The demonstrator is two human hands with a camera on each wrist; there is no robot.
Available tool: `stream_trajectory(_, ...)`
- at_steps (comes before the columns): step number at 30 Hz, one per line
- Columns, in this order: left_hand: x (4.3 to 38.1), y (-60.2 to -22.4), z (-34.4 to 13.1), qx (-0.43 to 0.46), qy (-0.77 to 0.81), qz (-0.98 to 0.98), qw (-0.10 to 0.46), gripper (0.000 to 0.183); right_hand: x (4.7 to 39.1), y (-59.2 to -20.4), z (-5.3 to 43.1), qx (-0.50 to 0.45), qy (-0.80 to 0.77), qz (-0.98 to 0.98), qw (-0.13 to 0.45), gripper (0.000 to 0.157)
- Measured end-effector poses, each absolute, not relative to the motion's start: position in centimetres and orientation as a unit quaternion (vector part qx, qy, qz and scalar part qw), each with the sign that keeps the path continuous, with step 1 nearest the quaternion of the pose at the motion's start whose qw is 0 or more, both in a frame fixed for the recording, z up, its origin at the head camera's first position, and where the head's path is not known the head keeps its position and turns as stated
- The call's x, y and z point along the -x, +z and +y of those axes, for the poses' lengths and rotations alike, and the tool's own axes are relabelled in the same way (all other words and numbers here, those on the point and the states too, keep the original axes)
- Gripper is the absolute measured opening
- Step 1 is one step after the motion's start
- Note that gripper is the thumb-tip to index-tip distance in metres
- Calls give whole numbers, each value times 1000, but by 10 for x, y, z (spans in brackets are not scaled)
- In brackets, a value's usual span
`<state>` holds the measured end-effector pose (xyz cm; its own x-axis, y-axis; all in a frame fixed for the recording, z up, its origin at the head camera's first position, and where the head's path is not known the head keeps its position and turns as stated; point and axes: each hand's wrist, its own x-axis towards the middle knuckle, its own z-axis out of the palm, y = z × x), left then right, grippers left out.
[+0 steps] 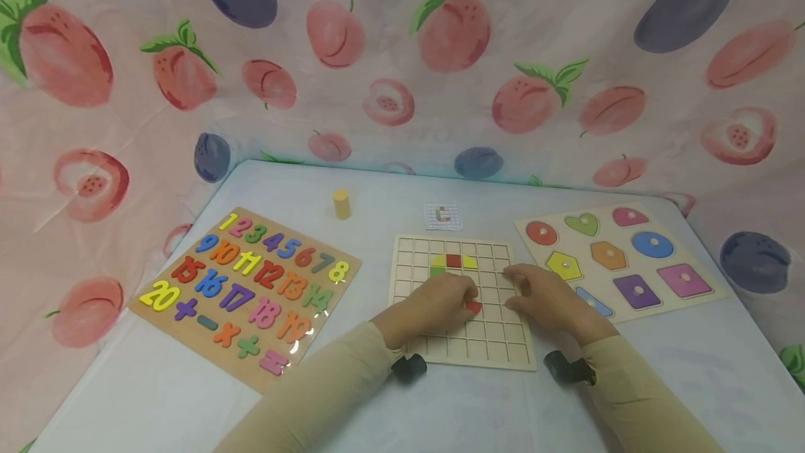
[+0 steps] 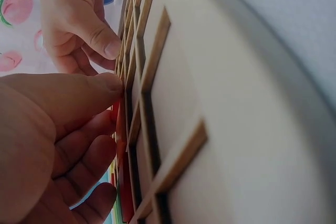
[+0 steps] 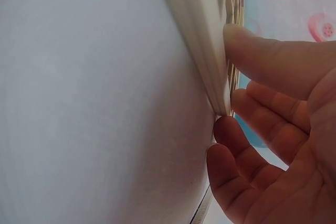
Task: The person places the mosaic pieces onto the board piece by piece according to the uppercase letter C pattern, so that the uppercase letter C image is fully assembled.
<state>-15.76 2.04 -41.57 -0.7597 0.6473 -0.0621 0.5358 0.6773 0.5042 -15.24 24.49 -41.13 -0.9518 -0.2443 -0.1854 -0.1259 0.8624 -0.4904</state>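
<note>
A wooden grid board (image 1: 503,358) lies flat on the table in front of me. My left hand (image 1: 437,303) bends over its middle, pinching a red tile (image 1: 473,307) between thumb and fingers, right at the grid. Farther up the board sit another red tile (image 1: 453,261), a yellow rounded tile (image 1: 469,262) to its right and a second yellow one to its left. Part of a green tile (image 1: 437,271) shows beside the left knuckles. At the board's right edge my right hand (image 1: 547,299) grips the rim, thumb on top and fingers along the side.
To the left lies a number board (image 1: 254,372) with colourful digits and signs. On the right is a shape puzzle board (image 1: 604,292) with knobbed pieces, close to my right hand. A small pattern card (image 1: 443,217) and a yellow cylinder (image 1: 342,204) stand beyond the grid board.
</note>
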Motion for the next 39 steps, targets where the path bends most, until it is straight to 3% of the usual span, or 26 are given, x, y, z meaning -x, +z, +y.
stream_trajectory(39, 157, -416, 20, -325, 228, 911, 114, 31, 152, -410, 244, 96, -245, 957, 124, 57)
